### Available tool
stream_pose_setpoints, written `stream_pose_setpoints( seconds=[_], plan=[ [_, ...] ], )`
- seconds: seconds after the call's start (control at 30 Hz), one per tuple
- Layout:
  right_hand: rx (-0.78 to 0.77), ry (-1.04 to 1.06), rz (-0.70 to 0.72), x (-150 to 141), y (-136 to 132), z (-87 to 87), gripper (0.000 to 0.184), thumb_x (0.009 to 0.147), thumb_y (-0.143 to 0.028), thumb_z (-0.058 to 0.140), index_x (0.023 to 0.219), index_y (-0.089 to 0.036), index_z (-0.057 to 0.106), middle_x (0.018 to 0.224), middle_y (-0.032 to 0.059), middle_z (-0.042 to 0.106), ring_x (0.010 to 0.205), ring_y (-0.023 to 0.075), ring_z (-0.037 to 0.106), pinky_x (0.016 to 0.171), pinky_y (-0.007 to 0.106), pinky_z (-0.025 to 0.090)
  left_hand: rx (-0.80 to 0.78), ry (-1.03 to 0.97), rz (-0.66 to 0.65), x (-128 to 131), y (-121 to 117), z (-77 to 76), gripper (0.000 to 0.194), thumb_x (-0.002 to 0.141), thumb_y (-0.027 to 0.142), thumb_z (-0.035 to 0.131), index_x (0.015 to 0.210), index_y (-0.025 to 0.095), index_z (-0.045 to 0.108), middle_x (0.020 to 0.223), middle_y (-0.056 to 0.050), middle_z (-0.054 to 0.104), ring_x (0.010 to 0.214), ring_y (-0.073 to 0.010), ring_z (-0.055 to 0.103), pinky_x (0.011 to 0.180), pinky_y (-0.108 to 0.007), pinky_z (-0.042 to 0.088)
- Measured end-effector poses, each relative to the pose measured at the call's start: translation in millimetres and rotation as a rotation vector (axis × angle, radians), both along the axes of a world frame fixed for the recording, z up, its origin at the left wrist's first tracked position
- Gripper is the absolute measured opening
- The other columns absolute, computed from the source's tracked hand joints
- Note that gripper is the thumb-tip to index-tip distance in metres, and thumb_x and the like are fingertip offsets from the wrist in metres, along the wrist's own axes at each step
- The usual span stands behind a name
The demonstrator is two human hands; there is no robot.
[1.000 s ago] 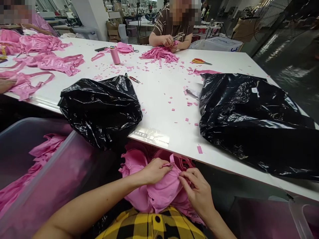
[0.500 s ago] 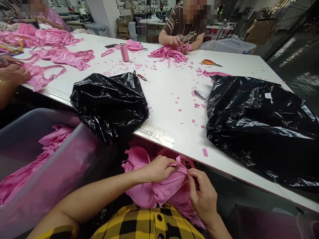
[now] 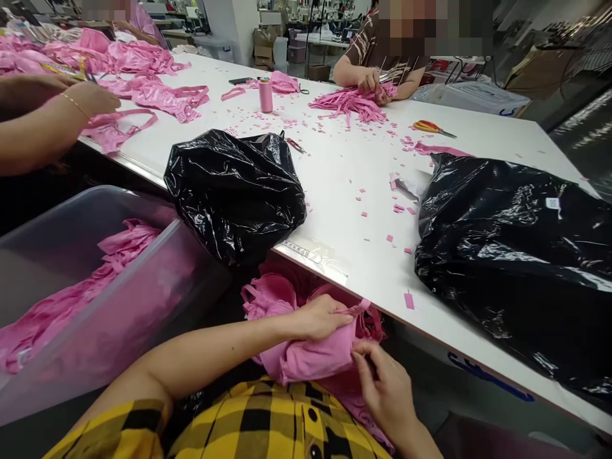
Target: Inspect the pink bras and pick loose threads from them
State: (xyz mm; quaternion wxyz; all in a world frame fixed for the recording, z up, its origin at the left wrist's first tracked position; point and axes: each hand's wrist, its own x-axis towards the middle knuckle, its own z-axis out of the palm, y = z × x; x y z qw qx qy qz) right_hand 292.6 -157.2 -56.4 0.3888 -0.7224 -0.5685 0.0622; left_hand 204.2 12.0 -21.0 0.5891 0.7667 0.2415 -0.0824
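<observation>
1. Bra of soft pink padded fabric (image 3: 315, 360) sits in front of the person, just below the edge of the flat white table (image 3: 329, 185).
2. The left bare hand (image 3: 320, 319) grips its upper edge near the strap; the right bare hand (image 3: 386, 382) pinches the cup's side, though which layer is hard to see.
3. Within the last half-second, the right fingertips have dropped relative to the left and creases between them have eased, suggesting that edge is being straightened.

pink garment (image 3: 320, 358), yellow-black checked shirt (image 3: 258, 424), black bag (image 3: 234, 191)
</observation>
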Motion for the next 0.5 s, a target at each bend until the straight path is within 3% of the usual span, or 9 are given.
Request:
stream_pose_setpoints(
  seconds=[0.1, 0.17, 0.27, 0.37, 0.43, 0.5],
  plan=[
    [-0.093, 0.019, 0.084, 7.5, 1.7, 2.8, 0.014, 0.088, -0.022, 0.043, 0.078, -0.02, 0.051, 0.064, -0.0006, 0.059, 0.055, 0.0119, 0.057, 0.054, 0.02, 0.044, -0.03, -0.017, -0.05, -0.8, -1.5, -1.3, 0.025, 0.082, 0.029, 0.048, 0.073, 0.012, 0.064, 0.064, 0.001, 0.059, 0.061, -0.0119, 0.05, 0.058, -0.022, 0.038],
    [-0.16, 0.035, 0.047, 13.6, 2.3, 4.7, 0.016, 0.088, -0.026, 0.043, 0.075, -0.02, 0.051, 0.063, -0.0005, 0.058, 0.053, 0.0118, 0.054, 0.052, 0.02, 0.043, -0.082, -0.036, -0.055, -0.6, -1.5, -1.3, 0.025, 0.083, 0.027, 0.049, 0.092, 0.014, 0.067, 0.088, -0.002, 0.068, 0.079, -0.0151, 0.058, 0.072, -0.023, 0.043],
    [-0.199, 0.087, 0.0, 19.7, 2.5, 6.6, 0.015, 0.087, -0.029, 0.045, 0.084, -0.019, 0.055, 0.07, 0.0014, 0.061, 0.054, 0.0119, 0.054, 0.052, 0.021, 0.044, -0.124, -0.063, -0.057, -1.0, -0.1, -0.1, 0.031, 0.083, 0.025, 0.048, 0.107, 0.013, 0.065, 0.111, -0.006, 0.065, 0.099, -0.0176, 0.058, 0.087, -0.024, 0.042],
    [-0.193, 0.144, -0.012, 20.6, 2.8, 8.8, 0.019, 0.086, -0.032, 0.047, 0.093, -0.018, 0.058, 0.078, 0.0044, 0.064, 0.062, 0.0143, 0.058, 0.057, 0.023, 0.047, -0.107, -0.094, -0.122, -3.3, 2.4, 0.6, 0.038, 0.076, 0.03, 0.06, 0.111, 0.015, 0.064, 0.114, -0.006, 0.064, 0.102, -0.0192, 0.058, 0.089, -0.025, 0.042],
    [-0.218, 0.189, 0.029, 20.7, 3.3, 12.3, 0.019, 0.086, -0.034, 0.048, 0.084, -0.018, 0.059, 0.073, 0.0038, 0.062, 0.063, 0.0153, 0.058, 0.057, 0.023, 0.047, -0.06, -0.074, -0.166, -4.8, 5.0, -0.1, 0.052, 0.062, 0.029, 0.073, 0.112, 0.017, 0.063, 0.112, -0.005, 0.065, 0.1, -0.0213, 0.059, 0.086, -0.026, 0.043],
    [-0.269, 0.263, 0.08, 21.9, 4.0, 17.4, 0.026, 0.087, -0.036, 0.046, 0.07, -0.019, 0.056, 0.064, 0.0015, 0.057, 0.057, 0.0141, 0.054, 0.052, 0.022, 0.044, -0.023, -0.048, -0.18, -5.6, 9.3, -1.6, 0.051, 0.056, 0.025, 0.076, 0.105, 0.016, 0.066, 0.103, -0.004, 0.068, 0.093, -0.0217, 0.06, 0.079, -0.025, 0.045]
  ],
)
